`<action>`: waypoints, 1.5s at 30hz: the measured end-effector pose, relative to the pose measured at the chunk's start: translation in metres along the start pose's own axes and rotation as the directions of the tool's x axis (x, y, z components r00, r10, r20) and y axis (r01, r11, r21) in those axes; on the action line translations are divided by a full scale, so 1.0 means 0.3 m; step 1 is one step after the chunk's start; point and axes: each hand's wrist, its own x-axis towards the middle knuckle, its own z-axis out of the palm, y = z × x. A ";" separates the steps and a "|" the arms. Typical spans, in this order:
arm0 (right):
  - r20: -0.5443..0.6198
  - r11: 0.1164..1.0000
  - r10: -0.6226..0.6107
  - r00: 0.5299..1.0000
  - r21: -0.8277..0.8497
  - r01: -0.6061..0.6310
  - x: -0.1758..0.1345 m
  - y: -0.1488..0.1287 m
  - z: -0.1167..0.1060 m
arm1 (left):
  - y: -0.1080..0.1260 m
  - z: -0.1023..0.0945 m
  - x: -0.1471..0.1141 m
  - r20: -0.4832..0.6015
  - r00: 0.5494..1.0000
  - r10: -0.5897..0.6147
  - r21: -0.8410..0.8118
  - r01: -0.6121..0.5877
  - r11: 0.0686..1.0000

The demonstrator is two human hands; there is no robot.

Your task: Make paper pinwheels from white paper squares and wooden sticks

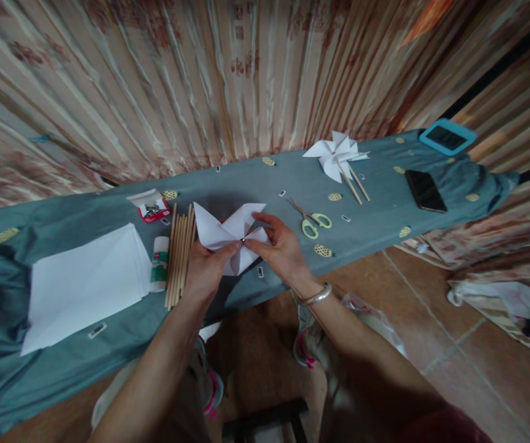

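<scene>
A white paper pinwheel [221,231] with folded blades is held up above the cloth-covered table, between both hands. My left hand [207,264] grips it from the lower left, thumb pressed close to the centre. From the right, my right hand [280,245] holds a blade, its thumb also at the middle. A small shiny metal piece [242,240], perhaps a pin, shows at the centre between the thumbtips. Left of the hands lie several wooden sticks [181,255], and beside them a glue stick [159,264]. Scissors [312,221] with yellow-green handles rest to the right.
A stack of white paper [87,280] lies at the left. Behind the glue stick sits an open red box [152,208] of small metal pieces. Finished-looking pinwheels on sticks [336,157], a phone [425,191] and a blue-framed device [447,136] occupy the right. Curtains [246,92] hang behind.
</scene>
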 end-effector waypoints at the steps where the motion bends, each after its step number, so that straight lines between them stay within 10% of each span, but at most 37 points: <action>1: 0.007 1.000 0.006 1.000 0.020 -0.006 0.000 0.000 0.000 | 0.000 0.000 0.000 0.006 1.000 0.005 -0.007 -0.005 1.000; 21: -0.042 0.993 0.060 0.997 0.106 -0.056 0.029 -0.041 -0.089 | 0.019 -0.022 0.013 0.039 0.998 -0.051 -0.144 0.056 0.988; 29: 0.320 0.957 0.236 0.917 0.086 -0.277 0.028 -0.067 -0.092 | 0.023 -0.026 -0.006 0.133 0.985 -0.112 -0.093 0.125 0.988; 45: 0.264 0.991 0.130 0.956 0.000 -0.135 0.024 -0.021 -0.068 | 0.039 -0.026 -0.010 0.047 0.996 -0.076 0.047 0.073 0.996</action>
